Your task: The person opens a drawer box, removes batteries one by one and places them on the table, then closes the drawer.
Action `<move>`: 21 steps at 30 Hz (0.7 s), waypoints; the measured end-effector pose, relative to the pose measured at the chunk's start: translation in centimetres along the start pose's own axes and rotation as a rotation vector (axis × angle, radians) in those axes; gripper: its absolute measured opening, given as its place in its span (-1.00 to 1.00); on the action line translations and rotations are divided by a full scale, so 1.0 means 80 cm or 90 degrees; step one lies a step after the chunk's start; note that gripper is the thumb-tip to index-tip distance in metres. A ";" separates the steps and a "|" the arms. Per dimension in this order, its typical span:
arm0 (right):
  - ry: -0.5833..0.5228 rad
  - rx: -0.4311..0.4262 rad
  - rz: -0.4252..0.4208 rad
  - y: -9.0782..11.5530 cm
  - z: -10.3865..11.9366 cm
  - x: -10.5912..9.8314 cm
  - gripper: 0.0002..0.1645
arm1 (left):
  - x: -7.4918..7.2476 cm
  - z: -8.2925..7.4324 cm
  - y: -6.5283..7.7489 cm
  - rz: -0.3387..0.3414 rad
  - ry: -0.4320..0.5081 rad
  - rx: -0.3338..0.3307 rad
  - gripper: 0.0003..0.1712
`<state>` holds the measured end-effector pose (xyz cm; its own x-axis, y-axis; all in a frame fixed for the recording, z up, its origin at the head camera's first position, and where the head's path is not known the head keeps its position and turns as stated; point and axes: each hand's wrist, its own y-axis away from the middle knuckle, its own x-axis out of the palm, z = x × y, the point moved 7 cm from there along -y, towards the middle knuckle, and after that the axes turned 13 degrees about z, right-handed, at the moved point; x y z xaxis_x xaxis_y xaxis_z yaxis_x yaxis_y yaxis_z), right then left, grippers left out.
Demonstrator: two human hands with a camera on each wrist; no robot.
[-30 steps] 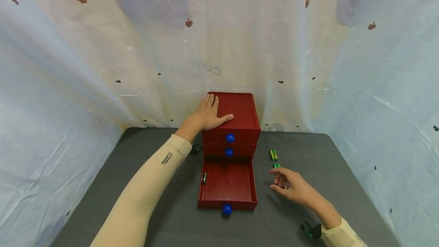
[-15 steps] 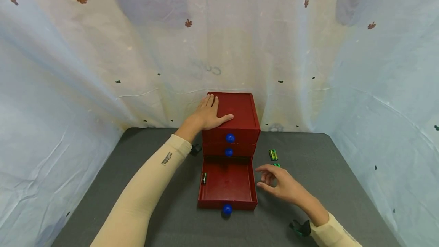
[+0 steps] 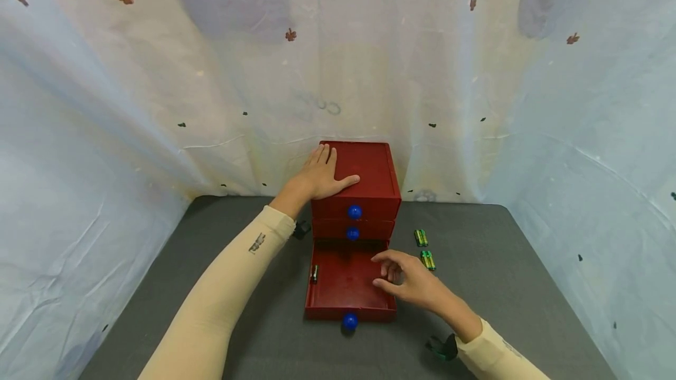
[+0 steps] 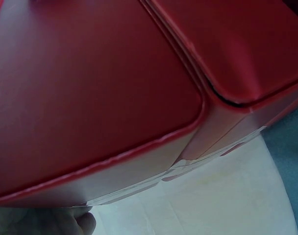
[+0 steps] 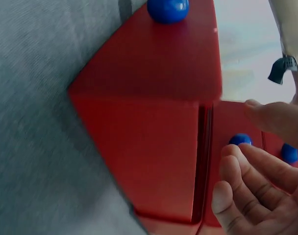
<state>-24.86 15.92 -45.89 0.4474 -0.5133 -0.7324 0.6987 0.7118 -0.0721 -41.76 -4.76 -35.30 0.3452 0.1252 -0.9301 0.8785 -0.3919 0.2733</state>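
A small red chest of drawers (image 3: pixel 369 169) with blue knobs stands at the table's middle, its bottom drawer (image 3: pixel 348 295) pulled out. My left hand (image 3: pixel 319 179) rests flat on the chest's top, fingers straight and thumb spread. Inside the drawer, one battery (image 3: pixel 314 274) lies by the left wall. Over the drawer's right wall hovers my right hand (image 3: pixel 409 277), thumb and forefinger apart, fingers loosely bent around nothing. In the right wrist view that hand (image 5: pixel 257 181) also shows no object. Green-and-yellow batteries (image 3: pixel 428 260) lie on the table just beyond it.
More green-and-yellow batteries (image 3: pixel 421 238) lie farther back, right of the chest. A blue knob (image 3: pixel 350 322) juts from the drawer's front. The dark grey table (image 3: pixel 475 245) meets a hanging pale sheet (image 3: pixel 454 104) behind and at the sides.
My right hand has moved left from beside the batteries to over the drawer's right wall, uncovering the nearer batteries. The left hand has stayed on the chest.
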 end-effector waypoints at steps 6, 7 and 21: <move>-0.006 0.007 -0.005 -0.020 0.007 0.010 -0.57 | 0.000 0.001 0.000 -0.002 0.003 0.002 0.27; -0.004 0.011 -0.006 -0.023 0.008 0.011 -0.57 | 0.000 0.000 0.001 -0.007 0.005 0.004 0.28; 0.002 0.060 0.014 -0.065 0.024 0.033 -0.52 | -0.001 -0.002 0.003 -0.009 0.004 0.006 0.28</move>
<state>-26.23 9.94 -46.12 0.4621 -0.4961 -0.7351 0.7382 0.6745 0.0088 -41.55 -4.73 -35.11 0.3346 0.1371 -0.9323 0.8805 -0.3981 0.2574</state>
